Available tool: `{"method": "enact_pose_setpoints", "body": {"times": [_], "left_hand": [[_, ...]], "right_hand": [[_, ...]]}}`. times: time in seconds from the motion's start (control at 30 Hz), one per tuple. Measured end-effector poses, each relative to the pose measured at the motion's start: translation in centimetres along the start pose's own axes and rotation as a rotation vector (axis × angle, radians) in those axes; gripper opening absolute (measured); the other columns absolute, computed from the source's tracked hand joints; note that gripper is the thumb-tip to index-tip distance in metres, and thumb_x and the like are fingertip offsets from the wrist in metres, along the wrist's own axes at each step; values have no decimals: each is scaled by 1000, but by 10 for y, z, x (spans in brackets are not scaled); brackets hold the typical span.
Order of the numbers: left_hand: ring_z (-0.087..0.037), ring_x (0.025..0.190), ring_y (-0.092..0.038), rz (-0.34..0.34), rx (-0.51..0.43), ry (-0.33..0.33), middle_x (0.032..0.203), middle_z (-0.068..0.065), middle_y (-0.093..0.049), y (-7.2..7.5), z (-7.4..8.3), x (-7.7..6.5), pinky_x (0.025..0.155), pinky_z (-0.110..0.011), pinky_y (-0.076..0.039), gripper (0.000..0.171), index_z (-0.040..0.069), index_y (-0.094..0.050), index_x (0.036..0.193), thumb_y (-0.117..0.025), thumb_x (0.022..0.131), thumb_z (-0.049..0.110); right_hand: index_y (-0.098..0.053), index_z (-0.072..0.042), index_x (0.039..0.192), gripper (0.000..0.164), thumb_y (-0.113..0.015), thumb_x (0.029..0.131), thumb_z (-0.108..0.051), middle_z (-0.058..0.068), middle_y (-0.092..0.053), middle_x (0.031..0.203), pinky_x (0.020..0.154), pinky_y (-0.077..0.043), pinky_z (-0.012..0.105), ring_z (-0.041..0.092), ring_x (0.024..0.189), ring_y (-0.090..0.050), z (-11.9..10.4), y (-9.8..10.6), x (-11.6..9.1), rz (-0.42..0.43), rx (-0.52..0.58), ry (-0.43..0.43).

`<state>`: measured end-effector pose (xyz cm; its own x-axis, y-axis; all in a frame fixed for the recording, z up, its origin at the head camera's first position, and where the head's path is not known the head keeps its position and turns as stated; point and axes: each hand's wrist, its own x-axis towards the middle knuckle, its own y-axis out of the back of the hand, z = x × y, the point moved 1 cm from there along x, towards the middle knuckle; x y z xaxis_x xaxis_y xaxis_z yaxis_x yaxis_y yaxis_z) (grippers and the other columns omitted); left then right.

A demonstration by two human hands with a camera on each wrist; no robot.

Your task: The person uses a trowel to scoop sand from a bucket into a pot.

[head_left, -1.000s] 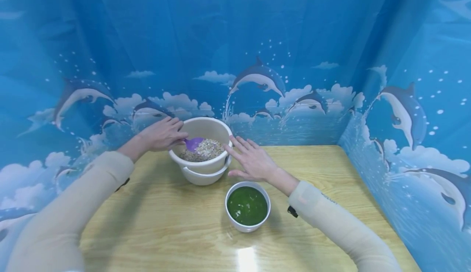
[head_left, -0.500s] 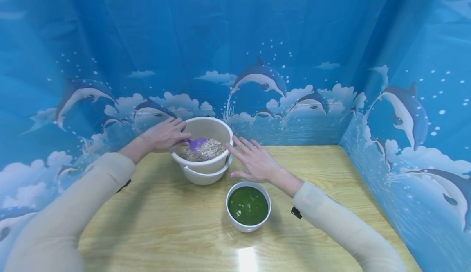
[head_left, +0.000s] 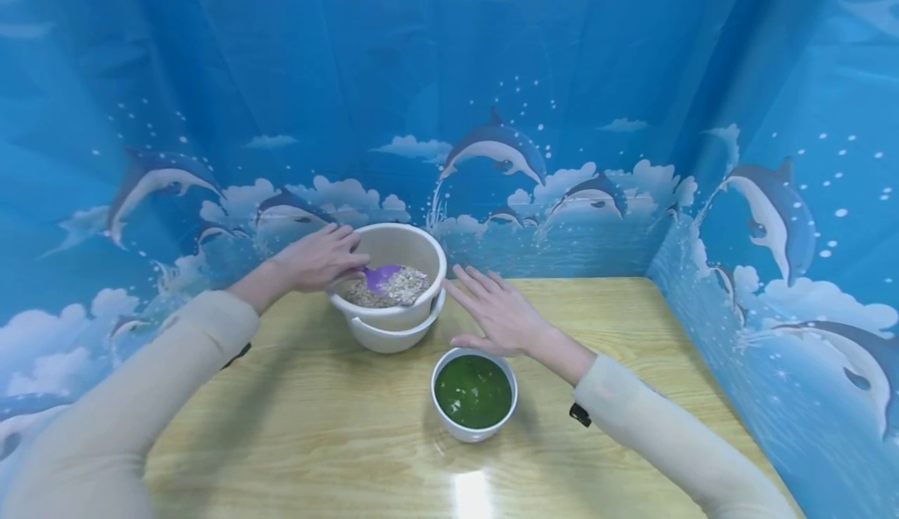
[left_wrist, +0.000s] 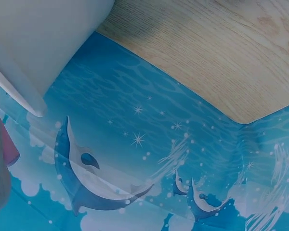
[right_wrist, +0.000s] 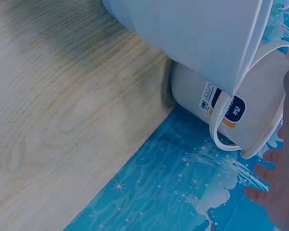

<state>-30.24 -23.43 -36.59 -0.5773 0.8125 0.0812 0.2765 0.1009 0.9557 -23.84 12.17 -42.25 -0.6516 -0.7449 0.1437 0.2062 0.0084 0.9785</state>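
My left hand (head_left: 319, 257) grips the handle of a purple scoop (head_left: 382, 277) over the left rim of a cream bucket (head_left: 393, 316). The scoop's bowl lies against a mix of pale flakes and grains (head_left: 410, 286) inside. To the bucket's right my right hand (head_left: 500, 314) hovers palm down with fingers spread, holding nothing. Its thumb overlaps the far rim of a white tub (head_left: 472, 435) filled with dark green liquid (head_left: 470, 394). In the right wrist view the bucket shows a label (right_wrist: 229, 106), and the white tub (right_wrist: 192, 38) stands in front of it.
The bucket's bail handle (head_left: 392, 338) hangs down at its front. A wooden table (head_left: 316, 425) carries both containers. Blue dolphin-print curtain (head_left: 393, 74) encloses the back and sides, close behind the bucket.
My right hand has drawn away from the bucket's rim, moving right and slightly toward me. The left hand and scoop have shifted a little rightward within the bucket. The tub stays put.
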Motion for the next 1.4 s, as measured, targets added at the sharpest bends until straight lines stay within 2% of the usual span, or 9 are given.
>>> {"method": "enact_pose_setpoints", "body": {"times": [0.2, 0.33, 0.4, 0.47, 0.53, 0.7, 0.9, 1.13, 1.4], "left_hand": [[-23, 94, -50, 24, 3, -36, 97, -3, -55, 7, 4, 3, 86, -42, -49, 20, 22, -63, 104, -61, 105, 42], [-21, 95, -49, 8, -3, -40, 96, -2, -52, 9, 7, 6, 87, -41, -49, 18, 24, -64, 106, -60, 106, 42], [-21, 95, -49, -3, -8, -35, 97, -2, -52, 11, 9, 7, 87, -41, -49, 18, 24, -64, 106, -60, 106, 42], [-21, 97, -49, -15, -8, -31, 98, -2, -52, 12, 10, 8, 89, -41, -49, 18, 25, -64, 106, -60, 106, 42], [-22, 99, -50, -23, -8, -30, 99, -2, -52, 12, 11, 9, 89, -41, -49, 18, 25, -63, 106, -59, 106, 42], [-23, 100, -51, -14, 2, -49, 99, -3, -53, 14, 15, 11, 90, -42, -48, 16, 24, -63, 106, -59, 106, 40], [-21, 98, -50, 7, 6, -92, 98, -3, -54, 17, 24, 15, 89, -41, -47, 13, 25, -64, 105, -59, 106, 37], [-22, 100, -52, 36, 4, -136, 101, -3, -57, 17, 34, 19, 97, -46, -49, 12, 26, -64, 107, -64, 104, 38], [-21, 96, -52, 100, 20, -213, 100, -3, -59, 12, 45, 24, 89, -41, -47, 19, 26, -65, 106, -61, 104, 44]], "right_hand": [[-22, -16, 169, 98, -54, 96, -74, 17, -22, 175, 128, -29, 61, 40, 161, -30, 1, 0, -13, 18, 10, 6], [-25, -14, 168, 99, -34, 98, -84, 17, -25, 175, 127, -31, 61, 41, 159, -33, 1, 0, -23, 58, 0, 32], [-26, -13, 168, 103, -20, 96, -88, 17, -26, 174, 126, -32, 62, 41, 159, -34, 1, -1, -28, 71, -5, 43], [-26, -13, 168, 107, -12, 94, -89, 17, -25, 175, 126, -31, 62, 42, 158, -34, 1, -1, -33, 72, -1, 48], [-26, -13, 168, 107, -17, 94, -90, 16, -23, 176, 127, -30, 62, 42, 159, -33, 0, -1, -38, 61, 2, 46], [-28, -14, 167, 106, -45, 92, -86, 15, -21, 176, 128, -27, 63, 40, 160, -30, -3, 0, -49, 30, -10, 30], [-31, -14, 166, 108, -53, 88, -85, 15, -24, 175, 127, -28, 64, 40, 160, -31, -10, -1, -59, 25, -14, 20], [-33, -15, 165, 110, -62, 84, -83, 15, -27, 175, 126, -30, 64, 40, 159, -33, -18, -6, -68, 39, 23, 9], [-38, -14, 163, 113, -65, 79, -85, 16, -35, 171, 122, -35, 65, 41, 155, -41, -26, -21, -81, 85, 7, -2]]}}
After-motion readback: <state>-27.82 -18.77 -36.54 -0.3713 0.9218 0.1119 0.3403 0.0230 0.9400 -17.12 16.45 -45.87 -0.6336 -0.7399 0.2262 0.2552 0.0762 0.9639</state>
